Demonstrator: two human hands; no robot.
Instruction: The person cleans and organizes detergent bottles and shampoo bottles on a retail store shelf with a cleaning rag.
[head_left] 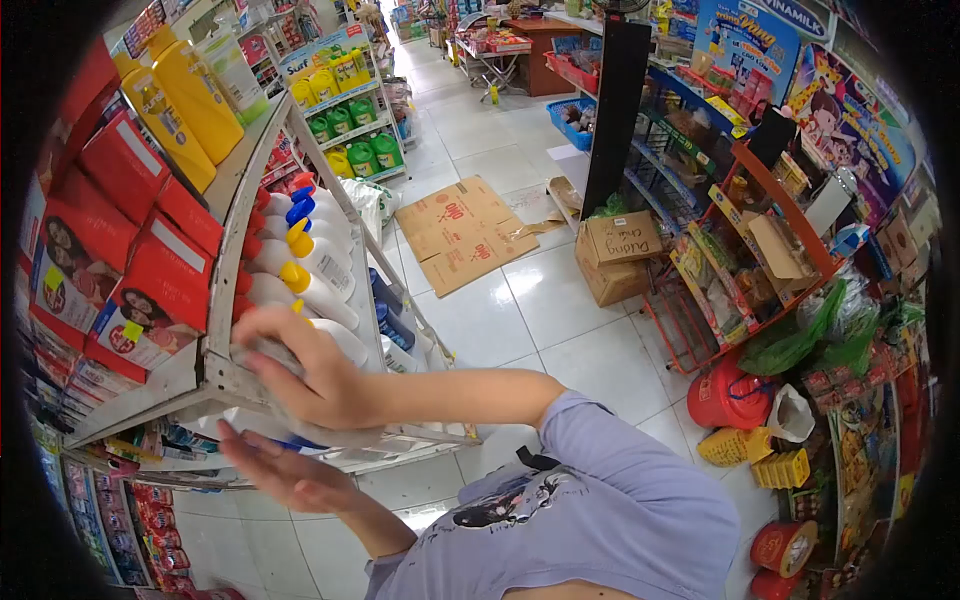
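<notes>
My right hand point(315, 375) reaches across to the corner of a white metal shelf rack point(222, 368). Its curled fingers are blurred by motion and close on what looks like a greyish cloth point(275, 395), pressed near the shelf edge. Below it, my left hand point(285, 478) is open, palm up and fingers apart, holding nothing, beside the rack's lower part. White bottles point(325, 262) with yellow, blue and red caps stand in rows just beyond my right hand. Red boxes point(165, 275) printed with a portrait fill the shelf above.
Yellow bottles point(170, 115) stand at the upper left. A flattened cardboard sheet point(465, 235) lies on the tiled floor ahead. To the right are cardboard boxes point(618, 250), an orange-red display rack point(790, 210) and a red lidded bucket point(728, 395).
</notes>
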